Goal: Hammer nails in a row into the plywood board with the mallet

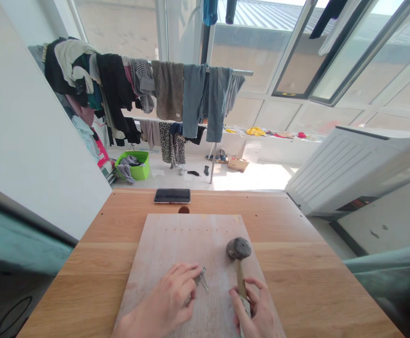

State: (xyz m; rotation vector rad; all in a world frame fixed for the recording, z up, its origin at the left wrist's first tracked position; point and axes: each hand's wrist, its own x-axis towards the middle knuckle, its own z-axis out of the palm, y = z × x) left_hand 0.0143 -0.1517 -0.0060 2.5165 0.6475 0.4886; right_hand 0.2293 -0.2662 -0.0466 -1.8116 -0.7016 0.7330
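A pale wooden board [177, 244] lies on the wooden table [296, 263] in front of me, with a row of small holes or nail heads near its far edge. My right hand [256, 312] is closed round the wooden handle of a hammer [239, 256], whose dark round head rests on the board. My left hand [166, 305] lies on the board, its fingertips pinched on a few small metal nails [202, 278].
A black phone [172, 195] lies flat at the table's far edge, a small dark round thing just in front of it. Beyond stand a clothes rack [177, 94] hung with garments, a green basket [134, 165], a white radiator panel [353, 169] and large windows.
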